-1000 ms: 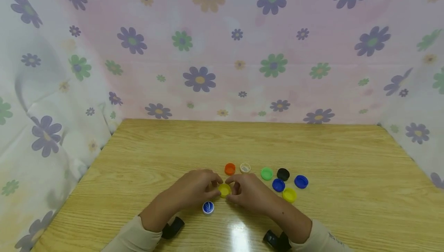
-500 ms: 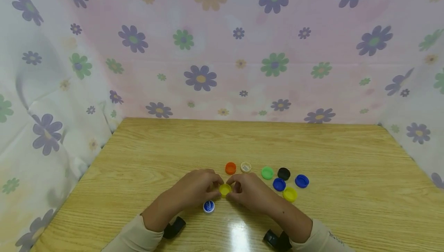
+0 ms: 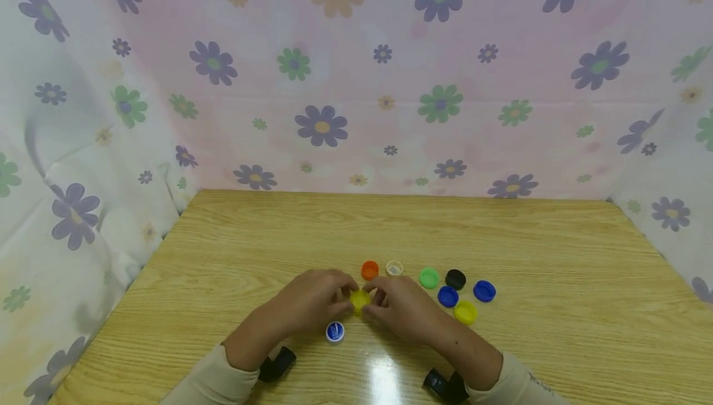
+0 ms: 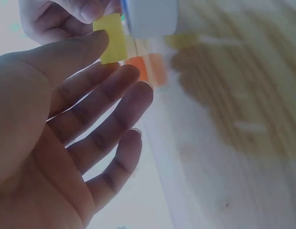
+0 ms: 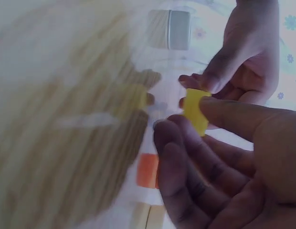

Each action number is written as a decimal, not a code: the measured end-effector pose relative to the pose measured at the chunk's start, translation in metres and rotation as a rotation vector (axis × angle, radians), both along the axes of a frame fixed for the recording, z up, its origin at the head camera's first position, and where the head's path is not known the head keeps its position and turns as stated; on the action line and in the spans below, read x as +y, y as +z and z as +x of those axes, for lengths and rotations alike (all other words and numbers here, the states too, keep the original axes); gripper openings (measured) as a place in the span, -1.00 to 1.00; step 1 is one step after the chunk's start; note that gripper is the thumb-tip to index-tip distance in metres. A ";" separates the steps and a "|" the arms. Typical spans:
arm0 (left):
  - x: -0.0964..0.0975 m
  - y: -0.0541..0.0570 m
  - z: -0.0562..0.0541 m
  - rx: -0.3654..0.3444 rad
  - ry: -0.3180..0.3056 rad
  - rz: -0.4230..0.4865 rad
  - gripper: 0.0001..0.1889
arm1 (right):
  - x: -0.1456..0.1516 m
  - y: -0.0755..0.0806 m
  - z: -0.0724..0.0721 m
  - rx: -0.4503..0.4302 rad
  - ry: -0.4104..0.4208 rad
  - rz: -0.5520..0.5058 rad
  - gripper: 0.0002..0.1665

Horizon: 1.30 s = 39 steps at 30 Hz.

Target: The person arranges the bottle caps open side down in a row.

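Observation:
A yellow bottle cap (image 3: 360,301) is pinched by both hands at once, one on each side. My left hand (image 3: 317,300) has its thumb and index finger on the left side of the cap. From the right, my right hand (image 3: 403,309) grips it the same way. In the right wrist view the yellow cap (image 5: 195,112) is raised off the table, apart from its reflection. Close to the left hand lies a white cap with a blue printed top (image 3: 335,332). An orange cap (image 3: 370,270) and a cream cap (image 3: 394,268) lie just beyond the fingers.
Right of the hands lie a green cap (image 3: 429,278), a black cap (image 3: 455,279), two blue caps, one of them a dark blue cap (image 3: 484,291), and another yellow cap (image 3: 465,313). All rest on a wood-grain table (image 3: 267,231). Flowered cloth (image 3: 356,83) hangs behind and at both sides.
Both hands and the yellow cap between them have shifted slightly away from the body. The other caps stay where they were.

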<state>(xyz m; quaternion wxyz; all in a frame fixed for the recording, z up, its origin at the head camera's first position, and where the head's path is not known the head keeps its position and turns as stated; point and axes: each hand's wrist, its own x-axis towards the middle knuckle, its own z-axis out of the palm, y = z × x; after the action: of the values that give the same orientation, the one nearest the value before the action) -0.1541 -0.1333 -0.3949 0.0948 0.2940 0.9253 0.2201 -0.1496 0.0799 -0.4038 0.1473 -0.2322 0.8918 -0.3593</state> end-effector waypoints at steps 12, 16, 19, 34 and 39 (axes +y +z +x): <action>-0.002 0.011 0.000 0.021 0.000 0.052 -0.71 | 0.001 0.011 0.003 0.078 -0.018 -0.032 -0.57; -0.002 0.012 0.000 -0.010 -0.001 0.072 -0.71 | 0.001 0.010 0.003 0.085 -0.023 -0.036 -0.57; -0.003 0.011 0.000 -0.048 0.010 0.088 -0.70 | 0.001 0.010 0.003 0.085 -0.025 -0.040 -0.58; -0.003 0.011 -0.002 0.015 0.065 0.194 -0.75 | 0.003 0.006 -0.001 0.109 -0.043 -0.118 -0.57; -0.003 0.011 -0.001 0.064 0.074 0.215 -0.74 | 0.004 0.008 -0.001 -0.011 -0.049 -0.221 -0.54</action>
<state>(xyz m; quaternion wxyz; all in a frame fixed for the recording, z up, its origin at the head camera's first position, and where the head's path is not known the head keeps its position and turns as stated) -0.1550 -0.1364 -0.3838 0.0250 0.2749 0.9092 0.3117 -0.1506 0.0844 -0.3955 0.1168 -0.2233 0.8513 -0.4602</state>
